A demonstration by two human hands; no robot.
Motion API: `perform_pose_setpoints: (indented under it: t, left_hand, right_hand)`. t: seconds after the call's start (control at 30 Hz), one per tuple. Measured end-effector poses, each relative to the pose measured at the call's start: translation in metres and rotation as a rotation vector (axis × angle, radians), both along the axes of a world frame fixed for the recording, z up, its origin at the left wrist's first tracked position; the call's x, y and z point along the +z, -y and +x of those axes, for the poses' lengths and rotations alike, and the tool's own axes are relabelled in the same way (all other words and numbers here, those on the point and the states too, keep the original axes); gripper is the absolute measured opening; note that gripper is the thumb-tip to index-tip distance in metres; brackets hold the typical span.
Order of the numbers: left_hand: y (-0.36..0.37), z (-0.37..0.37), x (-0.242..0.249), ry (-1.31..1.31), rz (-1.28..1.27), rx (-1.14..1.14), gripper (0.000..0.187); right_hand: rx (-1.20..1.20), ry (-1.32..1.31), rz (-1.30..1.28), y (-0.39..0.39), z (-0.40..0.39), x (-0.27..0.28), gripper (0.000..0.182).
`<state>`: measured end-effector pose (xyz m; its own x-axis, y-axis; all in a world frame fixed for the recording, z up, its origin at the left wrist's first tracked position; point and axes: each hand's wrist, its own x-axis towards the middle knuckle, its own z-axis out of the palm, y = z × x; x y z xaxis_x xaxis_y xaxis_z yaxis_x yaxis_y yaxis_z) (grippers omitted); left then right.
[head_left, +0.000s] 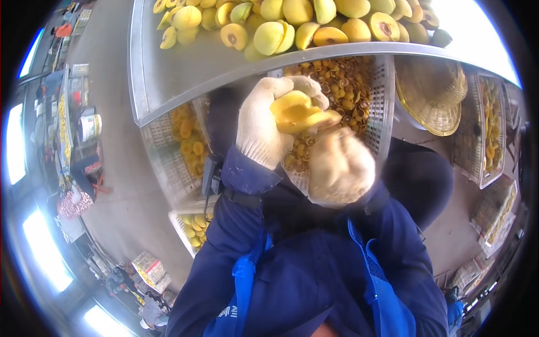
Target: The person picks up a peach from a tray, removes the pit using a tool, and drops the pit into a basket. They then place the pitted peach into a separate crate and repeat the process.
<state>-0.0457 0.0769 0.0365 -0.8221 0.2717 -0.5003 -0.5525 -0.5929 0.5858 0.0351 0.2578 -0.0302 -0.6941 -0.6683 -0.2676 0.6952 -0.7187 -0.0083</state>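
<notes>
My left hand [261,115], in a cream knitted glove, is closed around a yellow peach [295,112], whose pale, wet-looking flesh shows with a flap hanging to the right. Close below it, my right hand [341,167] in the same kind of glove is curled into a fist and blurred by motion. Its knuckles face up, so whatever lies inside the fingers is hidden. Beneath both hands stands a white plastic crate [382,106] of brown and orange peach pits [337,84]. Ahead, several yellow peaches [269,38], some cut open, lie on a metal table [168,76].
Crates with peach halves stand at my left [193,132] and lower left [193,227]. To the right are a woven straw hat [435,95] and another crate of fruit [488,129]. The table's raised metal rim [252,64] runs just beyond my hands. People work in the far left background.
</notes>
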Motion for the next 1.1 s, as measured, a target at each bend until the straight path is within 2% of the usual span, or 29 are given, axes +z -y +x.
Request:
perform_pose_setpoints:
  t: [0.03,0.07,0.17,0.2,0.23,0.27,0.3,0.33,0.4,0.43,0.47,0.53,0.57,0.6,0.67,0.73,0.83,0.87,0.9,0.93,1.0,1.03,1.1]
  left_hand:
    - [0.001,0.002,-0.001,-0.010,-0.052,0.053,0.041]
    - [0.004,0.003,-0.005,-0.015,-0.063,0.069,0.040]
    - [0.038,0.019,0.005,-0.207,-0.562,-0.030,0.047]
    - [0.068,0.024,0.020,-0.364,-0.847,-0.144,0.039]
    - [0.090,0.023,0.045,-0.295,-1.192,-0.286,0.030]
    - [0.122,0.022,0.040,-0.337,-1.536,-0.288,0.026]
    - [0.158,0.012,0.035,-0.367,-1.761,-0.253,0.028]
    - [0.185,-0.001,0.033,-0.395,-1.873,-0.187,0.034]
    - [0.196,-0.053,0.041,-0.322,-1.832,-0.041,0.049]
    - [0.217,-0.085,0.021,-0.411,-1.985,-0.020,0.054]
    - [0.226,-0.120,0.004,-0.406,-2.021,0.016,0.061]
    - [0.252,-0.183,-0.041,-0.375,-1.956,0.102,0.073]
    - [0.283,-0.209,-0.082,-0.417,-2.097,0.113,0.065]
    - [0.302,-0.215,-0.086,-0.288,-1.676,0.037,0.058]
    - [0.298,-0.215,-0.078,-0.113,-1.275,-0.020,0.045]
    - [0.281,-0.180,-0.061,-0.058,-1.227,0.029,0.038]
    - [0.254,-0.122,-0.054,-0.259,-1.036,0.215,0.037]
    - [0.234,-0.101,-0.048,-0.275,-0.881,0.327,0.035]
    - [0.208,-0.081,-0.039,-0.284,-0.722,0.432,0.034]
    - [0.180,-0.064,-0.028,-0.321,-0.678,0.488,0.029]
    - [0.139,-0.040,-0.018,-0.430,-0.349,0.413,0.024]
    - [0.128,-0.032,-0.022,-0.521,-0.250,0.280,0.028]
    - [0.063,-0.007,0.007,-0.299,-0.154,0.338,0.030]
  right_hand:
    - [-0.089,0.091,-0.189,0.000,0.000,0.003,0.034]
    - [-0.159,0.023,-0.167,-0.001,0.000,0.005,0.041]
    - [-0.204,-0.011,-0.216,-0.001,-0.012,0.033,0.054]
    - [-0.250,0.185,0.009,0.003,-0.014,0.031,0.052]
    - [-0.299,0.385,0.240,0.006,-0.012,0.029,0.051]
    - [-0.322,0.410,0.405,0.009,-0.009,0.027,0.048]
    - [-0.326,0.430,0.466,0.014,-0.012,0.030,0.047]
    - [-0.319,0.455,0.535,0.020,-0.013,0.037,0.046]
    - [-0.249,0.416,0.700,0.033,-0.015,0.047,0.047]
    - [-0.194,0.333,0.724,0.035,-0.016,0.046,0.048]
    - [-0.142,0.259,0.747,0.035,-0.014,0.044,0.050]
    - [-0.059,0.140,0.866,0.037,-0.020,0.053,0.054]
    - [-0.089,0.120,0.903,0.041,-0.021,0.055,0.055]
    - [-0.076,0.125,0.906,0.039,-0.024,0.057,0.055]
    - [-0.068,0.116,0.914,0.036,-0.027,0.056,0.053]
    - [-0.066,0.085,0.924,0.037,-0.025,0.051,0.052]
    - [-0.011,-0.139,0.938,0.034,-0.022,0.046,0.048]
    - [0.024,-0.181,0.971,0.035,-0.019,0.047,0.047]
    - [-0.074,-0.372,1.009,0.037,-0.013,0.043,0.046]
    - [-0.170,-0.563,1.037,0.042,-0.006,0.036,0.046]
    - [-0.194,-0.681,1.007,0.045,-0.003,0.041,0.043]
    - [-0.120,-0.602,0.957,0.042,-0.005,0.056,0.041]
    - [0.016,-0.449,0.860,0.033,-0.009,0.078,0.036]
